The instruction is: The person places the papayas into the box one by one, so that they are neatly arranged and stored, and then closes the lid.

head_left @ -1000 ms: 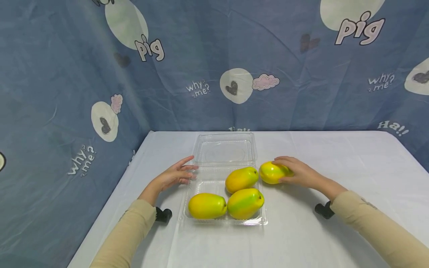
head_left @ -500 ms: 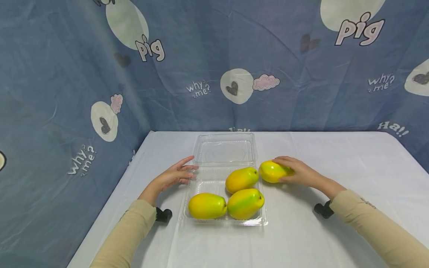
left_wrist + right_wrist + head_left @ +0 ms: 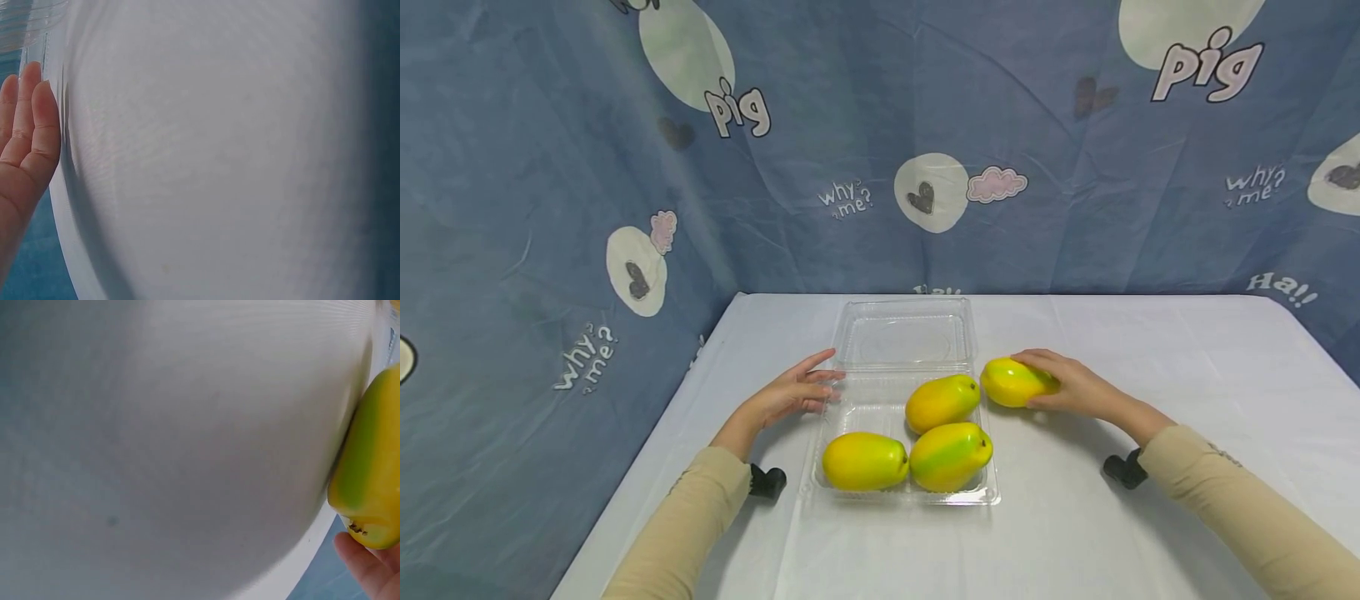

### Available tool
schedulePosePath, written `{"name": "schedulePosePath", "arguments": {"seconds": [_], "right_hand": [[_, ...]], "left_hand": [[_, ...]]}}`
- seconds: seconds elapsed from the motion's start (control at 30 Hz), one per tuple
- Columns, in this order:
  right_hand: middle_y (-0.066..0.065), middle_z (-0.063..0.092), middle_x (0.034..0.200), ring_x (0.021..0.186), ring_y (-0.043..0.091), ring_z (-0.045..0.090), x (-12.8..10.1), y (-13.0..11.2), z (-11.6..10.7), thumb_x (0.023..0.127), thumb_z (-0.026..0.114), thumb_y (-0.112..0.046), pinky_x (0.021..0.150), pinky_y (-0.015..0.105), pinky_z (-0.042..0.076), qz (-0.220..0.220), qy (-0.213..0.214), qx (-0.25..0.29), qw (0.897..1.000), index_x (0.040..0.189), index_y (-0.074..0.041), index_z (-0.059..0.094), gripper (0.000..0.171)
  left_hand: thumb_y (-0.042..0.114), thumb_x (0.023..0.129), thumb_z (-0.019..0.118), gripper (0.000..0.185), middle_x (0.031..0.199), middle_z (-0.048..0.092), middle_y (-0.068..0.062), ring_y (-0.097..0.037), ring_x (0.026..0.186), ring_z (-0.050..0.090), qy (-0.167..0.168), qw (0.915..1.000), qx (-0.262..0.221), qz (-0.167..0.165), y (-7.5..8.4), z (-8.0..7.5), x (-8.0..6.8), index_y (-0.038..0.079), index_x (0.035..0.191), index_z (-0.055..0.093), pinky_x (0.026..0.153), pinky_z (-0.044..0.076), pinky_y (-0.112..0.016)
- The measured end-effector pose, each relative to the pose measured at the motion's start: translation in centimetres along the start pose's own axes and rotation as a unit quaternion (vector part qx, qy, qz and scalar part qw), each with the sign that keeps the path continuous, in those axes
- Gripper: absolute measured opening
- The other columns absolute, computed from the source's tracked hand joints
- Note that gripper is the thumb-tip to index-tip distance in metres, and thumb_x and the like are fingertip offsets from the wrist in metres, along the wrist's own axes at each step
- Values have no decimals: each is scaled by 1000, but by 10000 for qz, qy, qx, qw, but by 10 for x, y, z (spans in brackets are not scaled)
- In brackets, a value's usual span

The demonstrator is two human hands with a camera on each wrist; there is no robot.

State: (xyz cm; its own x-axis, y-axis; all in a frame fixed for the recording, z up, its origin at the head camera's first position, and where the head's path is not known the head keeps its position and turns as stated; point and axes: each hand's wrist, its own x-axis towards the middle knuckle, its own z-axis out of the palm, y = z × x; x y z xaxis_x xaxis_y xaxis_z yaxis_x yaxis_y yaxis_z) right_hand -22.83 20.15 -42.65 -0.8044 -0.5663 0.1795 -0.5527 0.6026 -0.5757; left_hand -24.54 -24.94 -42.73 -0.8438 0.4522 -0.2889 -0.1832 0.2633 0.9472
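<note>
A clear plastic clamshell box [image 3: 989, 493] lies open on the white table, its lid [image 3: 904, 337] folded back. Three yellow-green mangoes lie in its tray: one at the back [image 3: 942, 402], one front left [image 3: 864, 461], one front right [image 3: 951, 456]. A fourth mango [image 3: 1011, 382] [image 3: 367, 475] lies on the table just right of the tray, and my right hand [image 3: 1071, 385] grips it from the right side. My left hand [image 3: 790, 393] [image 3: 25, 150] rests with straight fingers against the tray's left edge.
The white tablecloth [image 3: 1150, 350] covers the table, with a blue printed curtain [image 3: 550, 208] behind and to the left. Black wrist camera mounts [image 3: 766, 482] [image 3: 1123, 470] sit at both sleeves.
</note>
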Motion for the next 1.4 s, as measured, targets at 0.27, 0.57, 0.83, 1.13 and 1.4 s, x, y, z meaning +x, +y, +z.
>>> {"name": "schedulePosePath", "arguments": {"seconds": [0.27, 0.57, 0.83, 1.13, 1.4], "right_hand": [[22, 49, 128, 117, 40, 45, 0, -1, 3, 75, 75, -15, 97, 56, 34, 17, 164, 71, 9998, 128, -2, 49, 60], [22, 49, 128, 117, 40, 44, 1, -8, -8, 75, 75, -17, 96, 56, 34, 89, 320, 76, 9994, 129, -1, 48, 62], [19, 49, 128, 112, 34, 48, 7, -22, -23, 75, 74, -13, 92, 51, 38, 42, 487, -46, 9988, 129, -2, 47, 62], [16, 50, 128, 107, 29, 50, 19, -40, -37, 78, 73, -22, 89, 48, 42, 14, 526, -179, 9985, 132, -6, 46, 62], [14, 52, 126, 100, 25, 52, 37, -60, -45, 79, 72, -29, 86, 43, 43, 23, 501, -246, 9984, 133, -7, 46, 64]], "left_hand": [[8, 89, 55, 73, 145, 33, -17, -30, 118, 50, -4, 10000, 12, -31, 0, 0, 0, 20, 148, 13, 90, 46, -36], [7, 90, 55, 73, 144, 33, -17, -29, 116, 52, -1, 10000, 24, 20, -1, -2, 1, 21, 148, 14, 90, 45, -37], [8, 88, 57, 75, 145, 33, -17, -28, 116, 52, -10, 10000, 9, 15, 1, 0, -1, 20, 148, 13, 91, 45, -38], [9, 88, 58, 76, 145, 32, -18, -27, 115, 52, -13, 10000, -15, 28, 1, 1, -1, 20, 148, 13, 90, 45, -36], [11, 87, 60, 77, 145, 32, -18, -28, 116, 52, 3, 10000, -33, 2, 3, 0, -2, 20, 148, 13, 90, 46, -36]]}}
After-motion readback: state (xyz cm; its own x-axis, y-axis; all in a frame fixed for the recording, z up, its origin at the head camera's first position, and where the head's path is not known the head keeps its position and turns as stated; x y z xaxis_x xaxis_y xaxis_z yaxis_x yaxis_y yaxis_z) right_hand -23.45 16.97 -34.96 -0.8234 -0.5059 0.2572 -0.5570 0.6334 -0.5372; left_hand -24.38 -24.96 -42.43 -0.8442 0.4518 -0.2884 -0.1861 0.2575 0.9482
